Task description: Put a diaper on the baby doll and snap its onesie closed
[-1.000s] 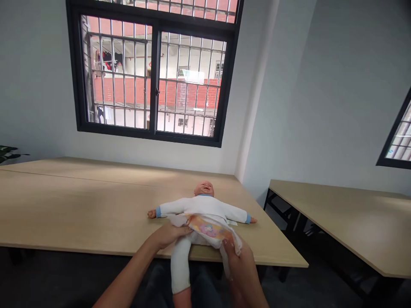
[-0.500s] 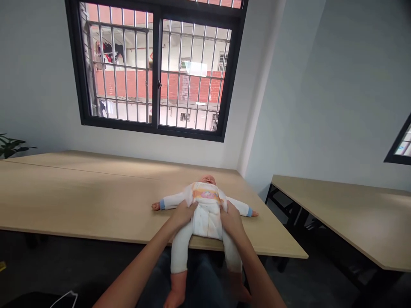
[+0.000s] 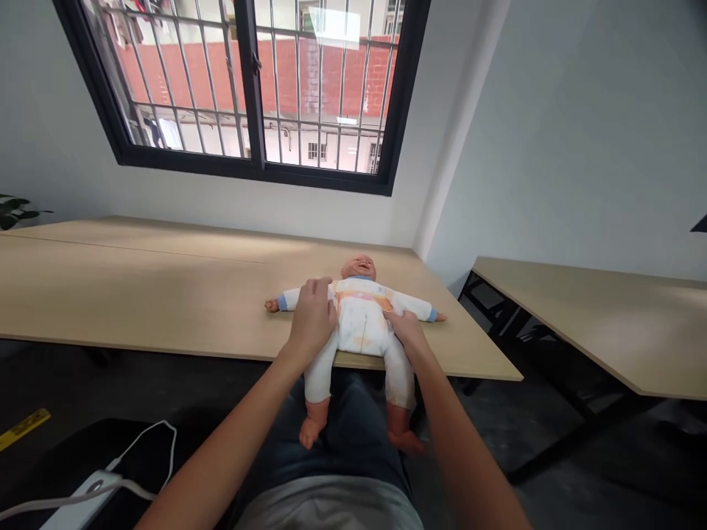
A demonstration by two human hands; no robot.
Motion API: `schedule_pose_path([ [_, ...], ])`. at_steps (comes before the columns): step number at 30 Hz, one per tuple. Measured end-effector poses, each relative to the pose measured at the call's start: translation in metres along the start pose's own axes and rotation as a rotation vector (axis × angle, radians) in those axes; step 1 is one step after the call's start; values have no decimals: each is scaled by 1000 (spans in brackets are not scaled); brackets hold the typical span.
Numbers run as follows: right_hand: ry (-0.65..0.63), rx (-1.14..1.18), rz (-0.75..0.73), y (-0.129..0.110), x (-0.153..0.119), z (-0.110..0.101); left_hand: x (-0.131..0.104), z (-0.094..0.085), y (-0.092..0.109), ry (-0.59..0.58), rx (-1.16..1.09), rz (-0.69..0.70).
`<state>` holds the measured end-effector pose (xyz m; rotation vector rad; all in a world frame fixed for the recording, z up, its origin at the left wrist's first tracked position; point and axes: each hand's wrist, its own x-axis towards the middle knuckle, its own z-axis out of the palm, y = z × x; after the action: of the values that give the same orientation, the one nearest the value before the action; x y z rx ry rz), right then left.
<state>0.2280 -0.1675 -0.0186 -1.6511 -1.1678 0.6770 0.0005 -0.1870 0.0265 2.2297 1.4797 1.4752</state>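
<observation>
A baby doll (image 3: pixel 361 320) lies on its back at the table's front edge, head away from me, arms spread. Its outfit is white with blue cuffs and an orange-pink print across the chest. Both legs hang over the edge, with bare feet. My left hand (image 3: pixel 314 316) is over the doll's side by its arm, back of the hand up and fingers stretched forward; whether the fingertips touch the cloth is unclear. On the doll's other side, my right hand (image 3: pixel 406 329) has its fingers closed on the outfit near the hip.
The wooden table (image 3: pixel 166 294) extends far to the left. Another table (image 3: pixel 596 324) stands to the right across a gap. A barred window (image 3: pixel 254 96) is in the wall ahead. At lower left lie a white power strip (image 3: pixel 82 500) and its cable.
My view has tilted down, showing more of the doll's head and feet. My left hand has let go of the outfit at the waist and moved up with its fingers extended. The right hand stays at the side.
</observation>
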Motion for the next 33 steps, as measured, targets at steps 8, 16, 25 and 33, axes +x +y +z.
schedule_pose_path([
  [8,-79,324,-22,8,-5,-5,7,45,29,-428,34,484],
  [16,257,-141,-145,54,-1,-45,2,61,7,-425,144,470],
  [25,199,-715,-103,40,10,-27,23,75,25,-572,244,411],
  [33,126,-495,-115,44,24,-29,44,97,43,-759,275,205],
])
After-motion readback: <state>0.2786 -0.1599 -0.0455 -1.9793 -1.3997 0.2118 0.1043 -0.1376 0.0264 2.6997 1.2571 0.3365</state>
